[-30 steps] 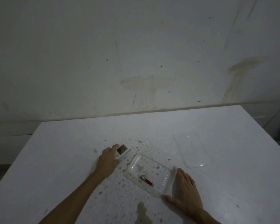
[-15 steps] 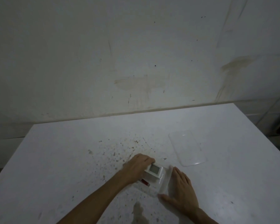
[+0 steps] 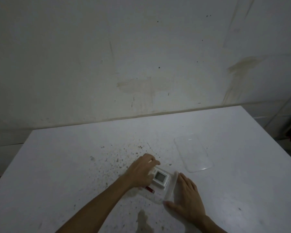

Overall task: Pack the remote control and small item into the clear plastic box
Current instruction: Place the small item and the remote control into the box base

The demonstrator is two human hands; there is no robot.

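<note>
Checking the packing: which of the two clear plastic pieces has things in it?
The clear box between the hands, holding the white remote and small red item. The flat lid farther right lies bare.

White table [image 3: 60, 165], brown speckles; stained wall [image 3: 141, 56] behind

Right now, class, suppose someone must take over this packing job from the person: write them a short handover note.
Left hand: holding the remote control, setting it into the clear plastic box.
Right hand: flat on the table, bracing the box's right side.
Small red item: already in the box, beside the remote.
Lid: lying off, on the table beyond the box.
Done: small item packed.
Left: release the remote; probably fit the lid.
</note>
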